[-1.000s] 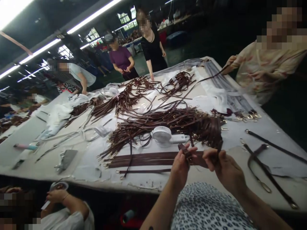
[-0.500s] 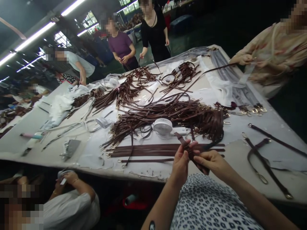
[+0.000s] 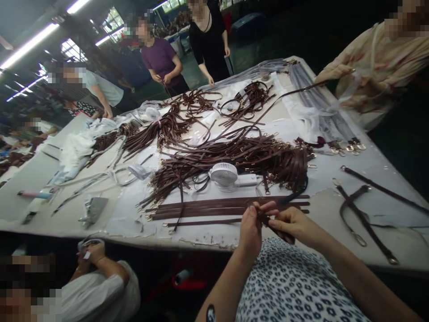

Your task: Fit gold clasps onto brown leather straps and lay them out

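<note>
Leather strap (image 3: 266, 219) | left hand (image 3: 250, 230) pinching | right hand (image 3: 293, 225) pinching

White desk fan (image 3: 224, 174), purple-shirted co-worker (image 3: 161, 58), white-covered worktable (image 3: 214, 239)

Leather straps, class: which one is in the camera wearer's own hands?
The dark brown strap pinched between the left hand and right hand; the rest lie on the table, bar one strap a co-worker's hand holds.
</note>
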`<state>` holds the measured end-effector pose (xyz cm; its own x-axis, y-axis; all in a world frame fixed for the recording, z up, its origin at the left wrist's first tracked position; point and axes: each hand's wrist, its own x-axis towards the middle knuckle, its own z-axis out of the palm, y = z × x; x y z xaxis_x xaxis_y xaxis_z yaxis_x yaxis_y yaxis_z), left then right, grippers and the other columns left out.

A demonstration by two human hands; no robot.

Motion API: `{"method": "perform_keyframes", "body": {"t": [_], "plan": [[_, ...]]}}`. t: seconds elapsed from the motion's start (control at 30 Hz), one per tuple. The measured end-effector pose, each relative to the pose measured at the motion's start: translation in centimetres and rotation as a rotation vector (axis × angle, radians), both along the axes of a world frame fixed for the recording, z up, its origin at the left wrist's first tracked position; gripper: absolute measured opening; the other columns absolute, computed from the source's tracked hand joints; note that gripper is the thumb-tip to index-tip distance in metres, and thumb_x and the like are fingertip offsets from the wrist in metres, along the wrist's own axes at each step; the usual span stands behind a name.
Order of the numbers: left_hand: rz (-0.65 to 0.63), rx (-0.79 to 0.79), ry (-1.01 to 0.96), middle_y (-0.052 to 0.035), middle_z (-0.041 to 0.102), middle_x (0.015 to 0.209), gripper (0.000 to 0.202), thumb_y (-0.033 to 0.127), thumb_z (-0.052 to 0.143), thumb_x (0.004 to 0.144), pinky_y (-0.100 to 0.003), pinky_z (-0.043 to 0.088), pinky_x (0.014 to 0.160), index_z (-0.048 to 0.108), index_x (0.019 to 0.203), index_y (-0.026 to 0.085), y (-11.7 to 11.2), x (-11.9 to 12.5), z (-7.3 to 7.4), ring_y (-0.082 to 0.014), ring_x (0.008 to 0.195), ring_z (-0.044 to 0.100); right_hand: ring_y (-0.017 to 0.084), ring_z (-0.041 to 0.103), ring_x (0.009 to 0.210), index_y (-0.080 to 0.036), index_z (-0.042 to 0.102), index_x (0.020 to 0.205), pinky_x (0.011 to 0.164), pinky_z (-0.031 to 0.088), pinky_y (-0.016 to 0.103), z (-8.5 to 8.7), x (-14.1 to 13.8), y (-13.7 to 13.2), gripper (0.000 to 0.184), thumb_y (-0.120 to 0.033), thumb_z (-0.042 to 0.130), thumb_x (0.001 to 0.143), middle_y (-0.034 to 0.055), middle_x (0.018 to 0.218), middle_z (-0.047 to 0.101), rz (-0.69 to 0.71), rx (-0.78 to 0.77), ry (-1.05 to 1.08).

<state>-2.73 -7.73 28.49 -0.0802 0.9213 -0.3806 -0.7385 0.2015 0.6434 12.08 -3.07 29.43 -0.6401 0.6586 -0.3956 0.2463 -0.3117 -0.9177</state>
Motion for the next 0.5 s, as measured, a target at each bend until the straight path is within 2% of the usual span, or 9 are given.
{"method": "perform_keyframes", "body": {"t": [0.13, 0.23, 0.3, 0.4, 0.5], "plan": [[0.012, -0.011, 0.023, -0.0144, 0.077, 0.111, 0.043, 0.057, 0.067, 0.088, -0.041, 0.055, 0.089, 0.054, 0.103, 0.018, 0.0, 0.1, 0.0, -0.0262, 0.094, 0.075, 0.011, 0.044, 0.038, -0.015, 0.06, 0.053, 0.043, 0.026, 0.026, 0.4, -0.3, -0.2, 0.062, -0.068, 0.063, 0.085, 0.003, 0.042, 0.053, -0.059, 0.016, 0.007], [0.007, 0.027, 0.121, -0.0106, 0.077, 0.106, 0.042, 0.059, 0.063, 0.09, -0.044, 0.053, 0.095, 0.052, 0.104, 0.021, -0.3, 0.1, 0.0, -0.026, 0.099, 0.074, 0.011, 0.042, 0.042, -0.016, 0.058, 0.054, 0.045, 0.027, 0.026, 0.3, -0.6, -0.8, 0.06, -0.066, 0.061, 0.087, 0.0014, 0.044, 0.051, -0.157, 0.073, -0.005], [-0.006, 0.059, 0.203, -0.009, 0.077, 0.106, 0.038, 0.058, 0.059, 0.094, -0.045, 0.051, 0.1, 0.051, 0.105, 0.022, -0.7, 0.1, -0.1, -0.0252, 0.105, 0.072, 0.011, 0.041, 0.044, -0.017, 0.055, 0.054, 0.047, 0.028, 0.027, -0.1, -0.8, -1.1, 0.059, -0.065, 0.06, 0.089, 0.0004, 0.045, 0.049, -0.173, 0.116, -0.018], [-0.027, 0.078, 0.32, -0.0099, 0.077, 0.109, 0.036, 0.057, 0.049, 0.098, -0.046, 0.048, 0.106, 0.052, 0.106, 0.022, -1.0, 0.1, -0.5, -0.0249, 0.113, 0.069, 0.01, 0.037, 0.048, -0.018, 0.049, 0.054, 0.049, 0.027, 0.027, -0.7, -1.1, -1.6, 0.058, -0.062, 0.058, 0.091, -0.001, 0.049, 0.046, -0.157, 0.195, -0.039], [-0.06, 0.07, 0.389, -0.0129, 0.074, 0.119, 0.041, 0.058, 0.044, 0.1, -0.047, 0.044, 0.112, 0.054, 0.113, 0.021, -0.9, 0.1, -0.8, -0.0256, 0.119, 0.066, 0.011, 0.036, 0.05, -0.018, 0.049, 0.057, 0.048, 0.026, 0.027, -1.2, -1.5, -1.9, 0.056, -0.061, 0.057, 0.092, -0.0019, 0.051, 0.044, -0.209, 0.204, -0.033]]}}
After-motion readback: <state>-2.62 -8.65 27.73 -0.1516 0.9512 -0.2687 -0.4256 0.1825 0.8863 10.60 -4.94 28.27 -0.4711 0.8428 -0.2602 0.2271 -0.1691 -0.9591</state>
